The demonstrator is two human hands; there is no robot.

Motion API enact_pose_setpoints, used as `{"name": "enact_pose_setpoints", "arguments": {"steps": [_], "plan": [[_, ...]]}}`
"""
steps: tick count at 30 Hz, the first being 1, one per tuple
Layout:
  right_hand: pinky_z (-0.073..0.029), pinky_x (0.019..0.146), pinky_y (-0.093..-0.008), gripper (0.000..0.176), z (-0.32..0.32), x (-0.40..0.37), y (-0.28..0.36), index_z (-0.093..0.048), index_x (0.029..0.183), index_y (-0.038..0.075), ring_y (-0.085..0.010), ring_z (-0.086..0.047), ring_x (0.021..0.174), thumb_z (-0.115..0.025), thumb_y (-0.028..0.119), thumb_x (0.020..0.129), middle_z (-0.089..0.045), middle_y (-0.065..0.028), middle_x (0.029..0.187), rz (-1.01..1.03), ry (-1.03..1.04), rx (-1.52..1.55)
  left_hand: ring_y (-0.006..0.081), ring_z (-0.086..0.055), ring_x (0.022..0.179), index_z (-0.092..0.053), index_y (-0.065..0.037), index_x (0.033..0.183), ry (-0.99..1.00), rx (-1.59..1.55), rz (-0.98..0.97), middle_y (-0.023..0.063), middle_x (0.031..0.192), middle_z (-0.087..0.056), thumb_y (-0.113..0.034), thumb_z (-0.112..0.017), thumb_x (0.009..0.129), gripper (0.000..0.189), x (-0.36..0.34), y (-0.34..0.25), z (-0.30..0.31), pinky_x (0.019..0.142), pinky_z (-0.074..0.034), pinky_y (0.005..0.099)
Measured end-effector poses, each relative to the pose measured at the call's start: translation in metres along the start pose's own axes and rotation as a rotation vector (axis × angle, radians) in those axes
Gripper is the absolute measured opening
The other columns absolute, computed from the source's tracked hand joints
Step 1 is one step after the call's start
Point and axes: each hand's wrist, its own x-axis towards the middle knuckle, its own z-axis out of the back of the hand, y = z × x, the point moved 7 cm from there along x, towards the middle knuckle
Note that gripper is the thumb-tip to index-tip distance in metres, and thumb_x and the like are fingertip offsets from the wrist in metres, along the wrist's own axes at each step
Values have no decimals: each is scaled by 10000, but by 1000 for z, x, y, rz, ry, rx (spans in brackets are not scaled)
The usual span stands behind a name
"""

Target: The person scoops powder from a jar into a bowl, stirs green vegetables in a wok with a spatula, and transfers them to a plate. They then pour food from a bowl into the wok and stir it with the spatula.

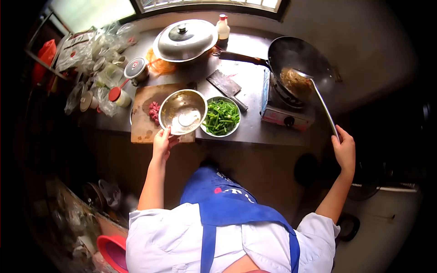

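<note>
My left hand [164, 143] grips the near rim of a metal bowl [183, 112], which is tilted and has only brownish residue inside. The bowl hangs over the right part of a wooden cutting board [142, 123], beside a small pile of red meat pieces [154, 112]. Closed around the handle of a long metal spatula [325, 108] is my right hand [344, 144]. The spatula's head rests in a black wok [298, 57] against browned food [295, 82]. Right of the metal bowl stands a bowl of cut green vegetables [221, 117].
A cleaver [225, 86] lies behind the greens. The wok sits on a portable stove [287, 117], its handle pointing left. A lidded pan [185, 40] and a bottle [223, 28] stand at the back. Jars [119, 97] and plastic bags [109, 43] crowd the left side.
</note>
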Motion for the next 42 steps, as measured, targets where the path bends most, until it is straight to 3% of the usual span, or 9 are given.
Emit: {"name": "enact_pose_setpoints", "arguments": {"steps": [6,14,23,28,31,32,34,36,42], "plan": [[-516,856,-356,368,22,-37,22,-643,1214,-4,-311,-685,946,-616,112,865,-701,-210,1051,71,-89,-51,154,-663,672,-604,-52,1020,85,48,-173,36,875,-653,-296,-617,976,248,132,-22,-46,557,-550,266],[-527,826,-379,304,45,-63,100,-685,1145,2,-312,-689,869,-643,78,853,-713,-182,986,-181,-26,-335,113,-584,592,-600,-31,924,280,165,-155,45,760,-627,-359,-623,968,331,256,-3,-131,504,-506,254],[-536,830,-412,285,-15,-22,102,-704,1079,-15,-347,-681,895,-642,76,816,-703,-210,934,-204,44,-349,255,-697,902,-540,-16,1203,272,115,220,113,1176,-586,-448,-557,983,485,240,3,-139,652,-603,336],[-537,764,-441,128,-51,11,83,-678,851,-25,-371,-670,815,-677,94,802,-685,-200,838,-57,1,-446,241,-683,992,-500,-34,1301,418,284,86,120,1269,-556,-359,-574,991,456,166,-31,-129,716,-595,340],[-535,743,-442,144,-34,17,78,-664,805,7,-360,-670,802,-722,138,786,-680,-189,811,28,-9,-536,193,-622,1112,-509,-22,1326,564,526,-626,107,1255,-616,-159,-610,974,391,126,-81,-157,912,-498,316],[-537,741,-435,149,-18,19,79,-686,832,18,-351,-674,802,-732,152,783,-686,-185,819,90,-62,-542,240,-612,1148,-525,-7,1309,548,520,-653,134,1276,-614,-144,-642,946,405,112,-95,-164,976,-463,332],[-539,728,-401,157,20,22,75,-720,890,7,-313,-686,768,-694,145,818,-711,-157,832,10,21,-442,292,-576,1216,-537,8,1287,469,701,-844,187,1295,-596,-129,-673,904,429,73,-139,-187,1024,-434,367],[-531,632,-355,199,50,29,64,-713,860,-3,-229,-675,640,-624,173,881,-701,-120,718,-272,170,-323,359,-529,1258,-545,-1,1279,401,740,-1321,218,1309,-577,-133,-688,869,454,51,-167,-212,1059,-404,417],[-469,503,-325,252,82,109,16,-629,872,-29,-155,-559,518,-525,181,963,-697,-115,728,-430,376,-388,348,-398,1368,-559,-92,1285,204,1228,-1653,162,1412,-503,-301,-702,849,505,42,-196,-296,1106,-323,465]]}}
